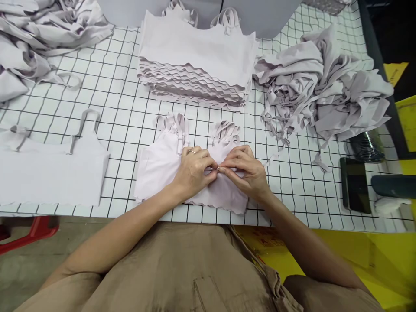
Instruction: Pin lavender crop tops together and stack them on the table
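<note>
A pale bra top point(159, 167) with gathered straps lies flat on the grid-patterned table in front of me. Over its middle, my left hand point(195, 169) is closed in a pinch, with a ring on one finger. My right hand point(245, 171) pinches from the other side, and the fingertips of both hands nearly meet. Between them shows a small, thin, light bit at the top's neckline, too small to name. The hands cover the centre of the garment. Its strap loops point(225, 132) stand up beyond my hands.
A neat stack of pale tops point(198, 47) lies behind. Crumpled garments heap at the right point(325, 82) and far left point(48, 30). Another top point(52, 173) is spread at left. A phone point(355, 185) and a dark cylindrical object point(394, 186) lie near the right edge.
</note>
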A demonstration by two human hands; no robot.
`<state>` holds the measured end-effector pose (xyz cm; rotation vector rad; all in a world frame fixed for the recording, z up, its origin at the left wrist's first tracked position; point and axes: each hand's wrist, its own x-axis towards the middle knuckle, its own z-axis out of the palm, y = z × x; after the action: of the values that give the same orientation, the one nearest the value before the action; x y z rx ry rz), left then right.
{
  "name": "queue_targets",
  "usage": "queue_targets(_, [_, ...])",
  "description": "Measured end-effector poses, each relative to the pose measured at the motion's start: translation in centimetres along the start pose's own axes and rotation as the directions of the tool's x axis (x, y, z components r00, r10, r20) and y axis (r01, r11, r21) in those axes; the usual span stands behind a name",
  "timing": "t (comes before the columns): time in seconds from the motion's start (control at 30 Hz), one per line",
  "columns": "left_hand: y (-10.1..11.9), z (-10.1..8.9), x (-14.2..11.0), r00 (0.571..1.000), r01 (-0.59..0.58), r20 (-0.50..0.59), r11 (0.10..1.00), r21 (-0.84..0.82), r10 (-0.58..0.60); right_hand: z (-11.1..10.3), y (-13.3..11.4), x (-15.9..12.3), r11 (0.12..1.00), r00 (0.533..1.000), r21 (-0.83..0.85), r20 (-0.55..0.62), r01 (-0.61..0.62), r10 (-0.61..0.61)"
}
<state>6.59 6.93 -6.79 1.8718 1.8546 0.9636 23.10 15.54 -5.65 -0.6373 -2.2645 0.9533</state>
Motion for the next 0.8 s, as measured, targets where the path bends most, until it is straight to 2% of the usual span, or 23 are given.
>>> queue_targets(0.23, [0.00, -0.07, -0.01, 1.000, 0.011, 0.020, 1.000, 0.004, -0.011, 0.12, -0.24, -0.02, 1.000, 0.999, -0.008, -0.027, -0.026, 0.026])
queue_targets(0.8, [0.05, -0.19, -0.03, 1.000, 0.007, 0.011, 1.000, 0.011, -0.007, 0.19, 0.23, -0.17, 0.994, 0.995, -0.051, -0.024, 0.094, -0.095])
